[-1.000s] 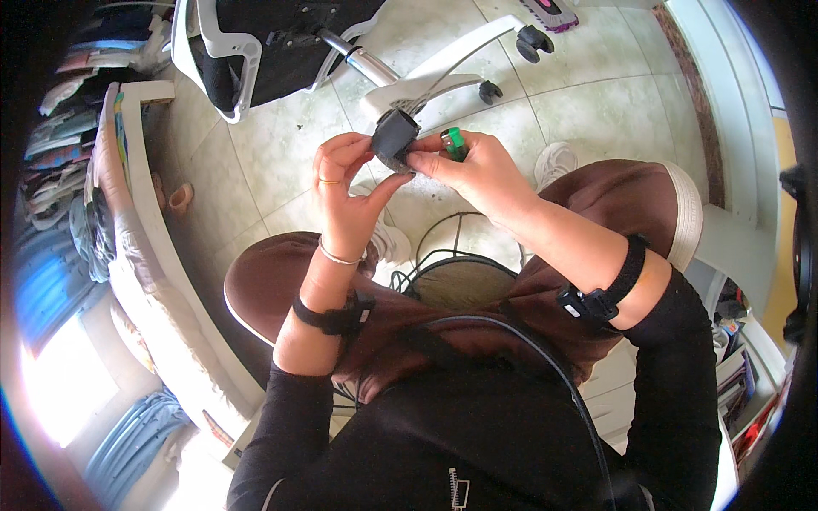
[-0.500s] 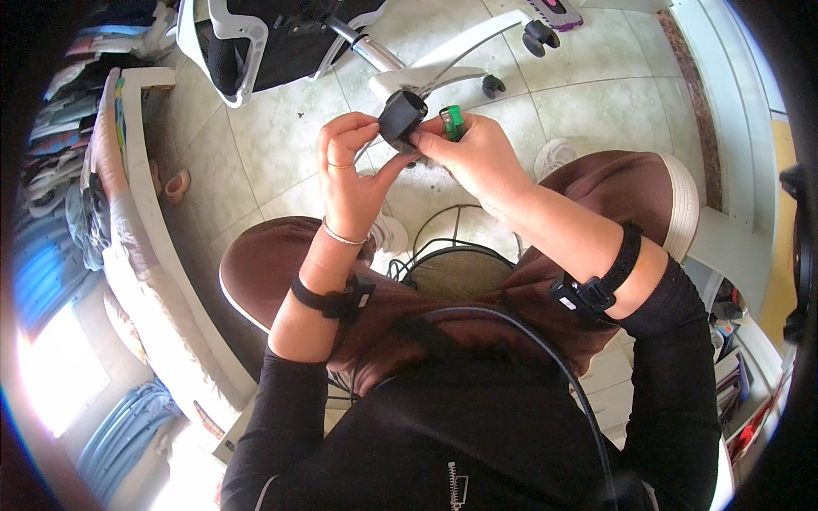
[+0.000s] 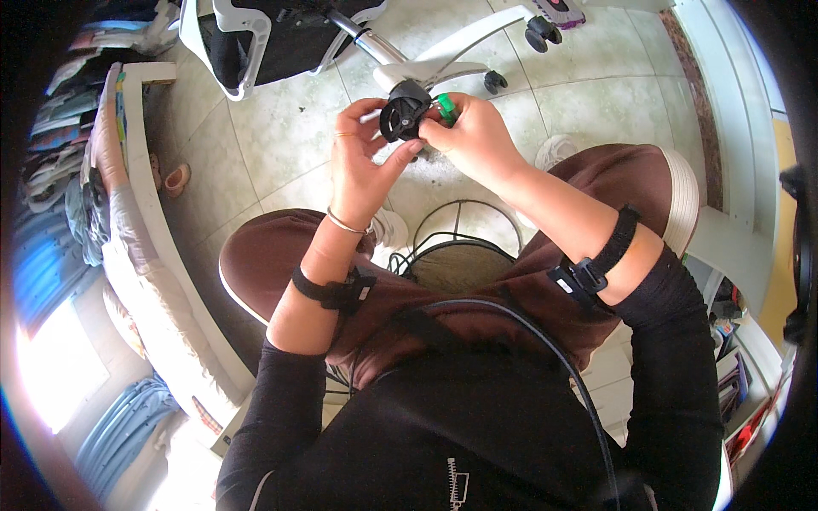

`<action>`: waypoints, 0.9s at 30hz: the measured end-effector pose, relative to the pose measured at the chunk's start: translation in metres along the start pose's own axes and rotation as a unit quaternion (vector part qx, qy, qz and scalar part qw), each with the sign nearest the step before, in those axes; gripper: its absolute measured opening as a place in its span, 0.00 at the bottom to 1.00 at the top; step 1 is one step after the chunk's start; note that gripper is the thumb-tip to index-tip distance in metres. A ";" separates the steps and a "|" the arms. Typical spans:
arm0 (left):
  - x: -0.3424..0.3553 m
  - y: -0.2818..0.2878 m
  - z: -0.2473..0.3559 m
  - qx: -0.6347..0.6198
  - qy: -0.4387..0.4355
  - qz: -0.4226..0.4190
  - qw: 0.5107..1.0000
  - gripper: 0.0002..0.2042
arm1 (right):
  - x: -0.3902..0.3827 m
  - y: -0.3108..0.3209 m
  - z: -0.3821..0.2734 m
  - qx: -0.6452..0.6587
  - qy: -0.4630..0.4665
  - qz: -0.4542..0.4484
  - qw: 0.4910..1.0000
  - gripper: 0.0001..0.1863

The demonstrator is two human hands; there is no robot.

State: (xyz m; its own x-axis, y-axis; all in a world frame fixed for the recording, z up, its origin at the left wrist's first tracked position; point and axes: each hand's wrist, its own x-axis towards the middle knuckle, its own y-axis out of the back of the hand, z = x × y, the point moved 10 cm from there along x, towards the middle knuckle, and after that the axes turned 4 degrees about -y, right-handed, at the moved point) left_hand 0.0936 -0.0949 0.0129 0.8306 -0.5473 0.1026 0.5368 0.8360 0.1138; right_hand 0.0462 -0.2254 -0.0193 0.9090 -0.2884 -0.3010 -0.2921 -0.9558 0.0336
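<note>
A black chair caster [image 3: 404, 114] is between my two hands, its spoked inner side turned toward me. My left hand [image 3: 362, 153] grips it from the left, fingers curled behind it and thumb along its lower edge. With thumb and fingertips, my right hand [image 3: 469, 140] pinches the caster's right side. A small bright green object [image 3: 446, 104] is tucked in the right hand's fingers; its kind is hard to make out. Behind the caster is the white base [image 3: 409, 75] of a tipped office chair. I cannot tell whether the caster is joined to it.
The chair's black seat [image 3: 271, 47] lies at the upper left, with other casters [image 3: 542, 34] at the upper right. A bed [image 3: 145, 247] runs along the left side. Shelves [image 3: 733, 204] stand on the right. Below my hands, a round stool [image 3: 460, 271] sits between my knees.
The caster has been turned so that its spoked side now faces me instead of its smooth outer rim. The green object has tilted and shifted slightly up and left with my right hand.
</note>
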 end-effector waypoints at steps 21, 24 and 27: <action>0.000 0.003 -0.010 0.054 0.006 -0.017 0.998 0.32 | -0.017 0.007 -0.016 -0.105 0.030 -0.053 0.993 0.13; -0.002 0.002 0.002 0.111 -0.036 -0.010 0.993 0.32 | -0.016 0.007 -0.017 -0.135 0.035 -0.025 0.990 0.12; -0.004 0.001 0.011 0.145 -0.064 -0.004 0.987 0.33 | -0.014 0.004 -0.010 -0.034 0.021 -0.011 0.999 0.11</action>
State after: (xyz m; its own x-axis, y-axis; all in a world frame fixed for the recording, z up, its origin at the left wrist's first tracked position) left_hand 0.0891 -0.0925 0.0237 0.7910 -0.5699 0.2226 0.4626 0.7951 0.3921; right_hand 0.0356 -0.2261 -0.0053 0.9269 -0.2684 -0.2625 -0.2524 -0.9631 0.0935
